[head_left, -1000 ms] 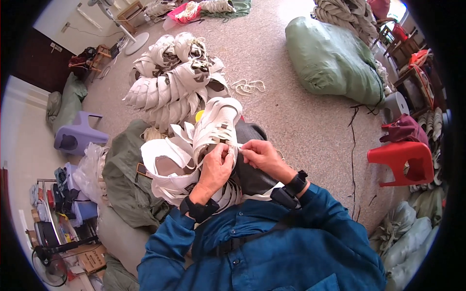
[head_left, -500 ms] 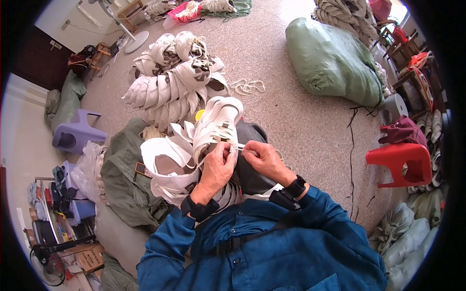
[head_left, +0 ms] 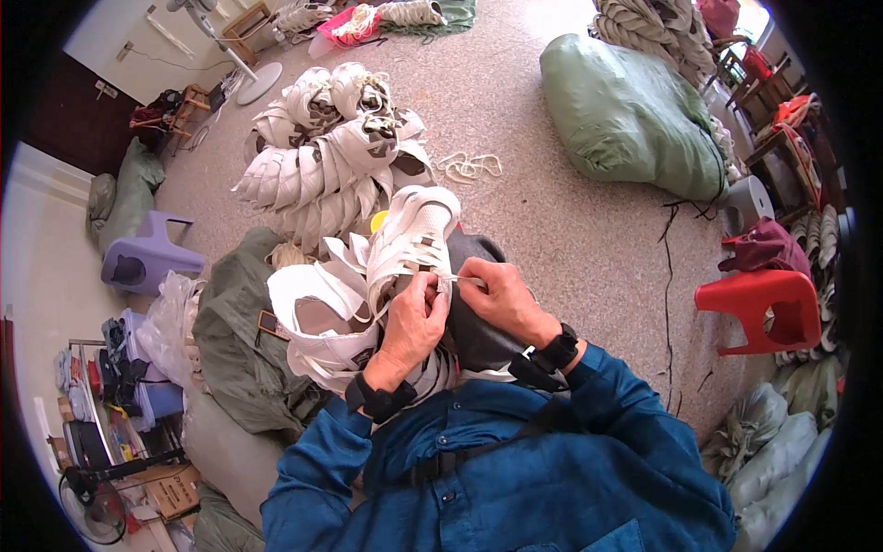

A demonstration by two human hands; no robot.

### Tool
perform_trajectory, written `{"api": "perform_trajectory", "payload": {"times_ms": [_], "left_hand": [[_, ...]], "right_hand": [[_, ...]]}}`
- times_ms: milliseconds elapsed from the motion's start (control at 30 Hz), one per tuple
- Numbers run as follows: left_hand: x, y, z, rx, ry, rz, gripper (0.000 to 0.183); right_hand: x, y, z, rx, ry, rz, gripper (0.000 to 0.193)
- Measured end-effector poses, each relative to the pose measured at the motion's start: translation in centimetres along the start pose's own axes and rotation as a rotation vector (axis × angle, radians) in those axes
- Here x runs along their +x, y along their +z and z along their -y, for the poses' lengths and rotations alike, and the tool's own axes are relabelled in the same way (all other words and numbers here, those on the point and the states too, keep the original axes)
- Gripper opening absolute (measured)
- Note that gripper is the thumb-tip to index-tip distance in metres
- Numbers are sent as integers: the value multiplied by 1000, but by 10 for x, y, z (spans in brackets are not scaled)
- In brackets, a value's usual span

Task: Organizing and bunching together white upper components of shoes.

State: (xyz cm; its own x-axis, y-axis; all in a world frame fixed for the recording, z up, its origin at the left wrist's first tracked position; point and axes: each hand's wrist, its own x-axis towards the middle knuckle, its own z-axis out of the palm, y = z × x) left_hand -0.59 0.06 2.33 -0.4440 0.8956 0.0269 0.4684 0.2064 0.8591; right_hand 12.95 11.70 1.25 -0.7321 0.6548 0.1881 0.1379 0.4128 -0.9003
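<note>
A white shoe upper [head_left: 417, 221] lies across my lap, toe pointing away, with lace strung across its front. My left hand [head_left: 412, 320] is closed on the upper's edge near the top of the lacing. In my right hand [head_left: 502, 299], just to the right, the fingers pinch a white shoelace [head_left: 452, 277] that runs to the upper. Beside my left hand rests another white shoe upper [head_left: 317, 308], its opening facing up. The fingertips of my left hand are partly hidden behind its knuckles.
Stacked white uppers [head_left: 322, 166] lie on the floor ahead, with loose laces [head_left: 469, 166] beside them. A large green sack [head_left: 630, 120] sits far right, a red stool [head_left: 759, 308] nearer. At left are a purple stool [head_left: 152, 253] and a dark green cloth [head_left: 244, 331].
My right hand has shifted very slightly, still pinching the lace. My left hand stays on the upper, and the rest of the scene looks nearly the same.
</note>
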Motion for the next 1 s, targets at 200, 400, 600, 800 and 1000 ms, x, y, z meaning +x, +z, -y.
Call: {"api": "perform_trajectory", "payload": {"times_ms": [200,400,600,800,1000], "left_hand": [[1,-2,-2,-8,-18,7,18],[0,-2,2,-7,-31,40,21],[-1,-2,1,57,25,22,23],[-1,-1,3,80,85,3,25],[-1,-3,-4,51,27,20,24]], "right_hand": [[0,0,1,-146,-88,52,9],[-2,0,-6,-180,-71,73,9],[6,-2,-4,-104,-75,66,10],[15,-11,10,-65,-9,141,14],[11,-6,11,83,19,230,18]]}}
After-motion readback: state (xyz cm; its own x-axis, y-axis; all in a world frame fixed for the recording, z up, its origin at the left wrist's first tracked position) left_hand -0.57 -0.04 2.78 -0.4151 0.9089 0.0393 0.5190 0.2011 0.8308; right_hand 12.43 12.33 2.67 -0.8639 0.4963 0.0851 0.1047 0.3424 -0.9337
